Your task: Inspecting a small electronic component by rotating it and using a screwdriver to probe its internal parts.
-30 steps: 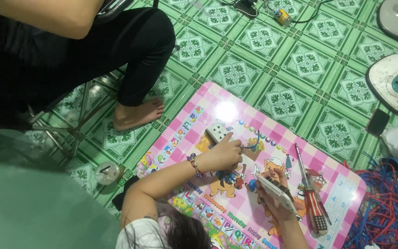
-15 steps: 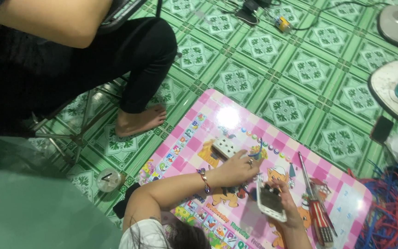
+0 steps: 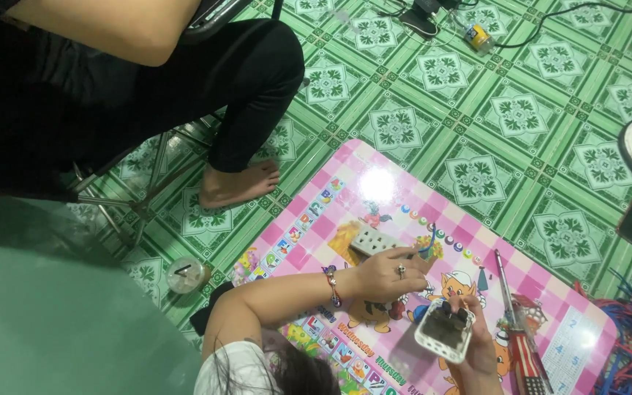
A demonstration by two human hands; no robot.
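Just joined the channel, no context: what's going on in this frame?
A person crouched over a pink picture mat on the green tiled floor is working on small electrical parts. The right hand holds a white socket housing, open side up. The left hand rests on the mat beside a white socket faceplate, pinching a short blue wire. A red-handled tool lies on the mat to the right. Another person sits barefoot on a stool nearby.

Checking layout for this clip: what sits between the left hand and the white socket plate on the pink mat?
In the head view, nothing: left hand lies right against the white socket plate.
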